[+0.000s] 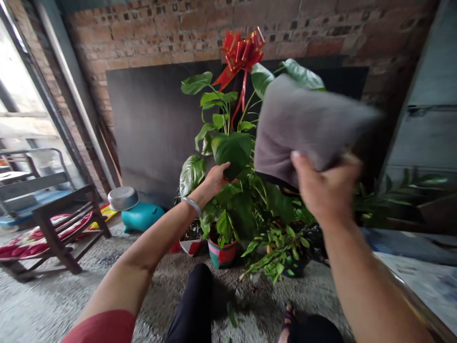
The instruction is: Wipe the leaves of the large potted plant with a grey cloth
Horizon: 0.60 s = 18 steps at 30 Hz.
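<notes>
My left hand [217,179] reaches into a leafy potted plant, its fingers closed on the edge of a broad green leaf [233,151]. A grey cloth [303,124], folded and blurred by motion, is gripped in my right hand [328,190] with the thumb on top. The cloth hangs raised in front of the plant's right side and hides some of its leaves. A striped pink and green pot [222,252] holds plants at the base. A red ribbon bow [243,52] tops the tall plant.
A bushy low plant [282,252] stands right of the pot. Behind are a dark board [160,124] and a brick wall [143,28]. At left are a wooden chair [60,224], a teal animal-shaped object [143,218] and a metal bowl [123,197]. The floor [143,305] is rough concrete.
</notes>
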{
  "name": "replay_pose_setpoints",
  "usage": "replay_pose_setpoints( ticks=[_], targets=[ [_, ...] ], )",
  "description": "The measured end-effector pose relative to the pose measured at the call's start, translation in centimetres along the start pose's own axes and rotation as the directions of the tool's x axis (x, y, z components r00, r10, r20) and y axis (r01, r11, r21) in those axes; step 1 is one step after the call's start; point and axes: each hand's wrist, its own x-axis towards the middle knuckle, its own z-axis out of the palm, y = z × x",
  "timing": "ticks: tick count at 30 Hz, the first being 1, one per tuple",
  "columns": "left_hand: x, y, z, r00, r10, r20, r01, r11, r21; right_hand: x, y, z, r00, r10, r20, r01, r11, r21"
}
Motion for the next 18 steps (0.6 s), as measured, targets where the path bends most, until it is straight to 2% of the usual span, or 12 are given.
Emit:
replay_pose_setpoints(
  ticks=[1, 2, 4, 5, 6, 7, 9, 11, 12, 15, 17, 18],
  targets=[
    [-0.3, 0.1, -0.4, 1.000, -0.005, -0.002, 0.005, 1.000, -0.008, 0.6, -0.6, 1.4, 0.998, 0.000, 0.061, 0.005, 0.997, -0.075],
    [-0.5, 0.2, -0.8, 1.000, -0.011, -0.006, 0.011, 1.000, -0.012, 0.5, -1.2, 2.3, 0.973, 0.026, 0.229, 0.014, 0.985, -0.169],
    [-0.7, 0.3, -1.6, 1.000, -0.025, -0.007, 0.025, 1.000, -0.012, -0.5, -2.1, 2.3, 0.861, 0.113, 0.497, 0.049, 0.952, -0.301],
    [-0.7, 0.3, -2.0, 1.000, -0.030, -0.007, 0.030, 1.000, -0.008, -1.0, -2.5, 1.6, 0.816, 0.136, 0.562, 0.055, 0.949, -0.309],
    [-0.7, 0.2, -2.2, 0.999, -0.035, -0.002, 0.035, 0.999, -0.001, -1.3, -2.9, 0.7, 0.820, 0.122, 0.559, 0.051, 0.958, -0.284],
    [-0.7, 0.1, -2.3, 0.999, -0.040, 0.004, 0.040, 0.999, 0.007, -1.1, -3.4, -0.1, 0.870, 0.081, 0.487, 0.045, 0.969, -0.242],
    [-0.9, -0.2, -2.0, 0.998, -0.051, 0.027, 0.050, 0.998, 0.022, 0.8, -4.6, -0.7, 0.977, -0.027, 0.214, 0.063, 0.984, -0.165],
    [-1.3, -0.6, -1.3, 0.996, -0.060, 0.060, 0.058, 0.998, 0.031, 3.6, -5.3, 0.9, 0.993, -0.117, -0.001, 0.116, 0.981, -0.156],
    [-1.6, -0.8, -0.9, 0.995, -0.064, 0.078, 0.061, 0.997, 0.036, 4.7, -5.4, 2.4, 0.990, -0.137, -0.025, 0.132, 0.980, -0.152],
    [-2.2, -1.4, -0.3, 0.995, -0.029, 0.097, 0.022, 0.997, 0.073, 5.4, -4.5, 6.7, 0.984, -0.130, 0.119, 0.147, 0.979, -0.143],
    [-2.3, -1.6, -0.8, 0.994, 0.025, 0.110, -0.038, 0.993, 0.112, 3.4, -3.6, 7.3, 0.959, -0.072, 0.273, 0.120, 0.980, -0.161],
    [-2.3, -1.6, -1.3, 0.992, 0.043, 0.117, -0.058, 0.990, 0.131, 2.0, -3.3, 6.5, 0.943, -0.037, 0.329, 0.096, 0.982, -0.164]
  ],
)
